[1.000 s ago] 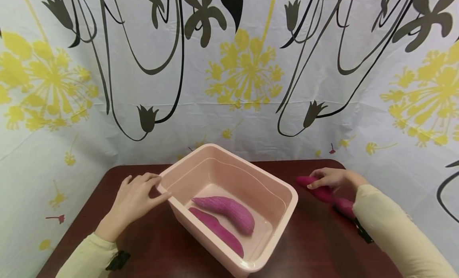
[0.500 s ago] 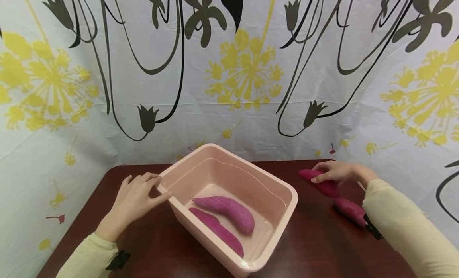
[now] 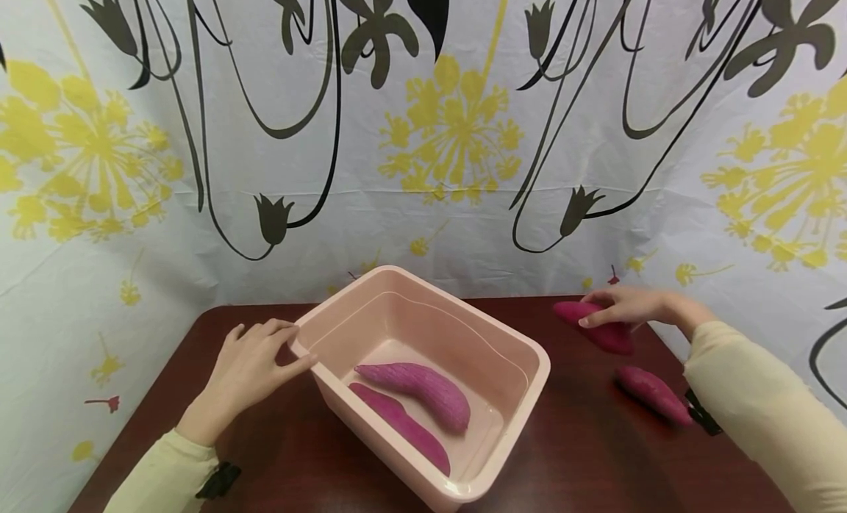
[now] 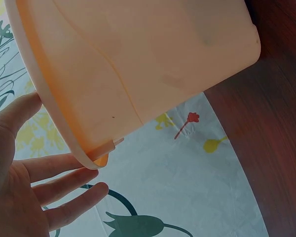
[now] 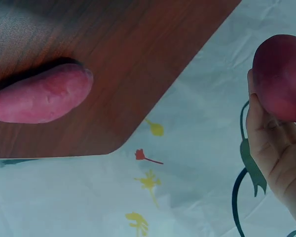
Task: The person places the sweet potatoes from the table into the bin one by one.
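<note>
In the head view, my left hand (image 3: 254,364) grips the rim corner of a pale pink plastic tub (image 3: 433,296). The left wrist view has its thumb at the rim and the index finger (image 4: 54,167) tucked along the lip; the other fingers (image 4: 79,206) extend past it. Over the table's right side, my right hand (image 3: 629,307) holds a magenta sweet potato (image 3: 609,338) between thumb and fingers. Below that hand, another sweet potato (image 3: 651,394) lies on the table. Two more, one curved sweet potato (image 3: 423,386) and one straighter sweet potato (image 3: 404,431), rest inside the tub.
The dark reddish-brown table (image 3: 562,454) has rounded back corners. Behind it and at both sides hangs a white cloth (image 3: 423,234) printed with yellow and dark flowers. A black strap (image 3: 218,481) sits on the left sleeve.
My right hand has lifted its sweet potato up and slightly right, away from the one on the table, which now shows more fully. The left hand and the tub have stayed in place.
</note>
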`<state>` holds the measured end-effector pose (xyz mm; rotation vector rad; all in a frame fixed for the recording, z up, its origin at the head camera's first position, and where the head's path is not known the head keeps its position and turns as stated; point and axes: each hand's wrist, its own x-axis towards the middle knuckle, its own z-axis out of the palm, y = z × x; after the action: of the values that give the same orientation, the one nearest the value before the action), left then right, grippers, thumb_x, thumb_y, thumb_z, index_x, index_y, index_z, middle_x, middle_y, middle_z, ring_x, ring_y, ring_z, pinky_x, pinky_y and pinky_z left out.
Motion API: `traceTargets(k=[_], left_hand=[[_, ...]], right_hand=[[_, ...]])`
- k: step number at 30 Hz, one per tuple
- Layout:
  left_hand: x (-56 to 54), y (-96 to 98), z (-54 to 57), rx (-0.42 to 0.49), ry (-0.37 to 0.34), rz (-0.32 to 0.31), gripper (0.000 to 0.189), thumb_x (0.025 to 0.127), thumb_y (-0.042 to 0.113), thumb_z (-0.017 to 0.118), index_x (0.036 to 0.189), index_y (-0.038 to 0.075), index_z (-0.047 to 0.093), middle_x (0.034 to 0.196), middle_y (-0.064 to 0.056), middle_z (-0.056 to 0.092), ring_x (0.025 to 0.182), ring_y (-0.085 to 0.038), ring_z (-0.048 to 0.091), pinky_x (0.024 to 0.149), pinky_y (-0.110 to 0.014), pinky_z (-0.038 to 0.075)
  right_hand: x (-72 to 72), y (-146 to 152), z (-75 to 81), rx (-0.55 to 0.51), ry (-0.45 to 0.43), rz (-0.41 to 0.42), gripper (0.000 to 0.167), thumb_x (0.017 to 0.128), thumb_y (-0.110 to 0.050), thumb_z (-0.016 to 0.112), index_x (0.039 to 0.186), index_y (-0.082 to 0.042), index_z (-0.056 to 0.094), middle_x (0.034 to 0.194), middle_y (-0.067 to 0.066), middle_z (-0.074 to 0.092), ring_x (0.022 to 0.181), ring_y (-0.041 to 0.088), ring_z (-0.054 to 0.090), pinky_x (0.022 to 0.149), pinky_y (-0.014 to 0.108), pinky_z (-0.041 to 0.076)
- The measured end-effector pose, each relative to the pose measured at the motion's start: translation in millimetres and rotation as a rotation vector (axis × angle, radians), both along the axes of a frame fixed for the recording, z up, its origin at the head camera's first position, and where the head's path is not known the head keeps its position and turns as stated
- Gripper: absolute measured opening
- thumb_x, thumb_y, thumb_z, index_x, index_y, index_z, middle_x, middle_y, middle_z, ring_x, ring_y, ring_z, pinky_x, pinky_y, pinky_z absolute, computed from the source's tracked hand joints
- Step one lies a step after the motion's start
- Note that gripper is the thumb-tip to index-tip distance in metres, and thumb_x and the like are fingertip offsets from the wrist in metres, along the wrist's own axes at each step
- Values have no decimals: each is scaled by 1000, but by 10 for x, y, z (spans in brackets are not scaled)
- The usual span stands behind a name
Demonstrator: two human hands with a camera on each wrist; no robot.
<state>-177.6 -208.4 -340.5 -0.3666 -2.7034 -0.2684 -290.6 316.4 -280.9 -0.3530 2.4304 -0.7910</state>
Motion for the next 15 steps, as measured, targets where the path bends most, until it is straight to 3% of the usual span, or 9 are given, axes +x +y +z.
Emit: traceTargets(k=[15], left_hand=[[-2, 10, 21, -2, -8, 4, 57, 73, 51, 62, 106, 4, 63, 107, -10, 56, 93, -29, 53, 86, -58, 25]], right_hand=[[2, -154, 281, 43, 67, 85, 56, 82, -31, 61, 123, 2, 41, 100, 10, 51, 83, 19, 54, 63, 34, 48]])
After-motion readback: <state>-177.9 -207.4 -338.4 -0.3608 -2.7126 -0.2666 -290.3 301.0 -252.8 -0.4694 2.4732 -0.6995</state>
